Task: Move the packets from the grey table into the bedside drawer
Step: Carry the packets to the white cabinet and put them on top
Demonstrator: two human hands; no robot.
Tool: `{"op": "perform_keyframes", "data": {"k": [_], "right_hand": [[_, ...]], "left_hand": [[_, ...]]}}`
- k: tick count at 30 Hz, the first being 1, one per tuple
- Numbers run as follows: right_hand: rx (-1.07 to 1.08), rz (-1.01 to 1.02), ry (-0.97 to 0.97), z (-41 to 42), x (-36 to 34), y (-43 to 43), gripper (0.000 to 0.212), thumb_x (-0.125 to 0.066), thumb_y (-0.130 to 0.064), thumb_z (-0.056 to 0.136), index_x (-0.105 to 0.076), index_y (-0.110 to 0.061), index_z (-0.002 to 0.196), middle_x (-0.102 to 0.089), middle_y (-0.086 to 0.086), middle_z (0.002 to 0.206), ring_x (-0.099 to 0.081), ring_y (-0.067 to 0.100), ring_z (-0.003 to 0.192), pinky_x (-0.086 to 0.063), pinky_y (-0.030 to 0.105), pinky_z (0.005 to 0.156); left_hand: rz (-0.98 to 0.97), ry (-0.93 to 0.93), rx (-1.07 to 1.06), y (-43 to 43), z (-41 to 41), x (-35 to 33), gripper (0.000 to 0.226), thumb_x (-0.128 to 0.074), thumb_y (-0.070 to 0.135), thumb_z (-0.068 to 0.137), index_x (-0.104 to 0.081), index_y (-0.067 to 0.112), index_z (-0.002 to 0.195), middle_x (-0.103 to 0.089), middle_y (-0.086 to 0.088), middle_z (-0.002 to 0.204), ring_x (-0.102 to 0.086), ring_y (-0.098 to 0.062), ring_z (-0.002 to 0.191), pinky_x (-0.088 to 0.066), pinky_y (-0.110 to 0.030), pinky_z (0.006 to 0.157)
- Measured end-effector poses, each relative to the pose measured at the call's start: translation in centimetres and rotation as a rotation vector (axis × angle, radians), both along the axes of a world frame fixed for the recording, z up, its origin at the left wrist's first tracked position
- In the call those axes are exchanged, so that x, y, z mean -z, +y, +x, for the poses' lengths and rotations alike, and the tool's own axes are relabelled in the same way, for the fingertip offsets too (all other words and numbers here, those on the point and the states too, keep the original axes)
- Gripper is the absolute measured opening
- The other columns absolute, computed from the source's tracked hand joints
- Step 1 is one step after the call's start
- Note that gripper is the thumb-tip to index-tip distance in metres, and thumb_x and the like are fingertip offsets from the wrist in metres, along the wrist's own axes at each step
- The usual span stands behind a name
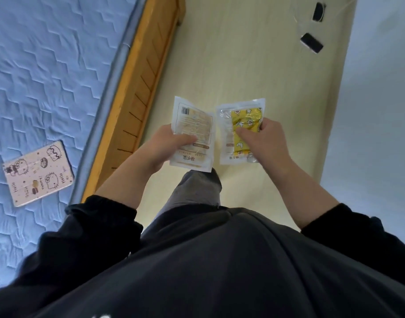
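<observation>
My left hand [168, 145] grips a white packet [194, 125] with printed text and a barcode, thumb across its face. My right hand [263, 138] grips a clear packet with yellow patterned contents [240, 118], thumb on top. Both packets are held side by side in front of me, above the pale yellow floor. Neither the grey table nor the bedside drawer is in view.
A bed with a blue quilted mattress [47, 76] and an orange wooden frame [139, 83] runs along my left. A pink cartoon notebook [37, 173] lies on the mattress. Two dark small objects [311, 42] lie on the floor ahead right. A pale wall [380, 111] stands at the right.
</observation>
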State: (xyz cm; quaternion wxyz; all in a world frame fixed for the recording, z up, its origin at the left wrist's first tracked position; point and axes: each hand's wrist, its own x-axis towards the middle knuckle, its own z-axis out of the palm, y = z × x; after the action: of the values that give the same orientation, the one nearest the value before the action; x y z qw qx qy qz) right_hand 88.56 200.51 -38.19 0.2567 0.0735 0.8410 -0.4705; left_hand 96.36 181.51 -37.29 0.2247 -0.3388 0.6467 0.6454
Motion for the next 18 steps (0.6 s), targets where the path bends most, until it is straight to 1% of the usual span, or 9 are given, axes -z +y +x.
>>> {"op": "perform_keyframes", "data": {"k": [1, 4, 7, 9, 11, 12, 13, 16, 18], "right_hand": [[0.009, 0.002, -0.004, -2.4, -0.2, -1.0, 0.032, -0.066, -0.018, 0.078, -0.060, 0.011, 0.091, -0.064, 0.025, 0.081, -0.061, 0.025, 0.063, -0.048, 0.033, 0.055], [0.021, 0.001, -0.030, -9.8, -1.0, -4.0, 0.031, -0.067, -0.019, 0.080, -0.061, 0.009, 0.090, -0.061, 0.016, 0.072, -0.057, 0.018, 0.062, -0.046, 0.030, 0.054], [0.007, -0.009, -0.030, -17.1, -2.0, -6.6, 0.031, -0.067, -0.019, 0.080, -0.062, 0.009, 0.091, -0.060, 0.019, 0.072, -0.056, 0.018, 0.062, -0.046, 0.029, 0.053], [-0.005, -0.018, -0.019, -22.0, -2.4, -7.9, 0.030, -0.067, -0.020, 0.080, -0.063, 0.009, 0.091, -0.065, 0.024, 0.079, -0.060, 0.021, 0.063, -0.051, 0.034, 0.055], [-0.009, -0.022, -0.006, -27.4, -2.2, -9.0, 0.029, -0.068, -0.021, 0.080, -0.065, 0.006, 0.090, -0.069, 0.022, 0.086, -0.069, 0.029, 0.071, -0.057, 0.044, 0.064], [-0.010, -0.024, -0.002, -30.3, -1.9, -9.5, 0.028, -0.068, -0.022, 0.080, -0.065, 0.004, 0.090, -0.070, 0.020, 0.087, -0.070, 0.031, 0.076, -0.057, 0.047, 0.066], [-0.020, -0.029, 0.001, -33.3, -1.6, -10.1, 0.027, -0.067, -0.021, 0.080, -0.066, 0.004, 0.090, -0.070, 0.019, 0.086, -0.070, 0.032, 0.078, -0.057, 0.047, 0.067], [-0.088, -0.047, 0.004, -42.8, -0.9, -12.0, 0.023, -0.067, -0.018, 0.081, -0.066, 0.004, 0.088, -0.070, 0.012, 0.079, -0.069, 0.023, 0.070, -0.057, 0.038, 0.062], [-0.157, -0.071, 0.007, -49.4, -0.9, -13.7, 0.020, -0.067, -0.017, 0.081, -0.065, 0.003, 0.085, -0.067, 0.006, 0.072, -0.065, 0.019, 0.066, -0.053, 0.032, 0.057]], "left_hand": [[-0.001, -0.005, 0.004, -1.2, -2.6, -0.2, 0.015, -0.061, 0.009, 0.091, -0.063, 0.020, 0.101, -0.072, 0.000, 0.098, -0.072, -0.014, 0.085, -0.059, -0.027, 0.071], [0.004, -0.009, 0.010, -4.3, -10.4, -1.1, 0.019, -0.062, 0.010, 0.090, -0.062, 0.019, 0.107, -0.072, -0.003, 0.105, -0.071, -0.019, 0.092, -0.058, -0.035, 0.081], [-0.020, 0.019, -0.013, -6.7, -17.9, -2.1, 0.018, -0.062, 0.010, 0.090, -0.063, 0.021, 0.104, -0.072, 0.001, 0.101, -0.071, -0.017, 0.090, -0.058, -0.035, 0.081], [-0.020, 0.033, -0.038, -7.6, -22.9, -2.5, 0.018, -0.063, 0.009, 0.089, -0.063, 0.020, 0.103, -0.072, 0.002, 0.098, -0.072, -0.015, 0.088, -0.058, -0.033, 0.078], [-0.034, 0.036, -0.061, -8.2, -28.0, -2.6, 0.020, -0.063, 0.009, 0.090, -0.062, 0.019, 0.107, -0.071, 0.003, 0.097, -0.071, -0.013, 0.086, -0.059, -0.030, 0.076], [-0.041, 0.039, -0.072, -8.4, -30.6, -2.4, 0.022, -0.063, 0.010, 0.090, -0.061, 0.019, 0.110, -0.071, 0.004, 0.097, -0.071, -0.012, 0.086, -0.059, -0.029, 0.076], [-0.048, 0.040, -0.082, -8.7, -33.4, -2.2, 0.024, -0.063, 0.011, 0.090, -0.061, 0.018, 0.113, -0.070, 0.004, 0.097, -0.071, -0.012, 0.086, -0.059, -0.028, 0.075], [-0.085, 0.036, -0.125, -9.9, -41.8, -1.5, 0.024, -0.064, 0.013, 0.089, -0.061, 0.019, 0.112, -0.070, 0.002, 0.099, -0.071, -0.012, 0.084, -0.059, -0.027, 0.072], [-0.088, 0.049, -0.192, -11.0, -47.6, -1.4, 0.026, -0.064, 0.011, 0.089, -0.061, 0.017, 0.114, -0.070, 0.000, 0.104, -0.071, -0.015, 0.088, -0.059, -0.031, 0.076]]}}
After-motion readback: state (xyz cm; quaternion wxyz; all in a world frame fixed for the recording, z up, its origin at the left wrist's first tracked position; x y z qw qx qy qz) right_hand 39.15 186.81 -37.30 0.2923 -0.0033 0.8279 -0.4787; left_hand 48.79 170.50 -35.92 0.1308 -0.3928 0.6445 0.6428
